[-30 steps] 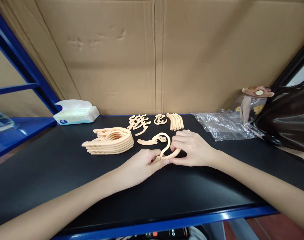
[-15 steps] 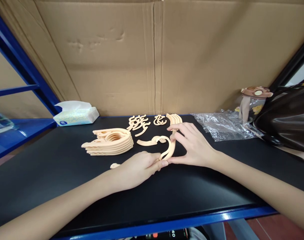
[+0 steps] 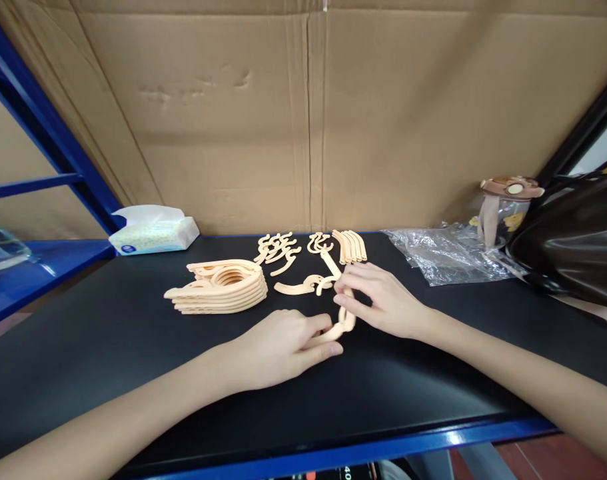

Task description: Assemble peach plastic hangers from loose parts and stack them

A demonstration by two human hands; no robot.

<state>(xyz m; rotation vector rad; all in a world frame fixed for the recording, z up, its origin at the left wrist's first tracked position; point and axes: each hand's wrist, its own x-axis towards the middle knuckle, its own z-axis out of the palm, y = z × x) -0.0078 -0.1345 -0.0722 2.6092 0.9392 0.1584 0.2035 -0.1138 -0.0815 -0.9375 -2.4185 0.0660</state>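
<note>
Both hands hold a beige plastic folding hanger low over the black tabletop. My left hand is closed on its near end, thumb and fingers pinching it. My right hand grips it further up, and a straight arm pokes out beyond those fingers toward the back. Just past the hands lies a loose curved hanger part. To the left is a stack of folded beige hangers. Behind are a pile of small hooked pieces, a few curved hooks and a row of curved arms.
A tissue pack sits at the back left beside the blue rack. Clear plastic wrap, a drinking bottle and a dark bag are on the right. Cardboard walls the back; a blue rim edges the front.
The held hanger has turned, so one arm now points toward the back. My right hand has shifted its grip and curled in; my left hand has moved slightly right and nearer.
</note>
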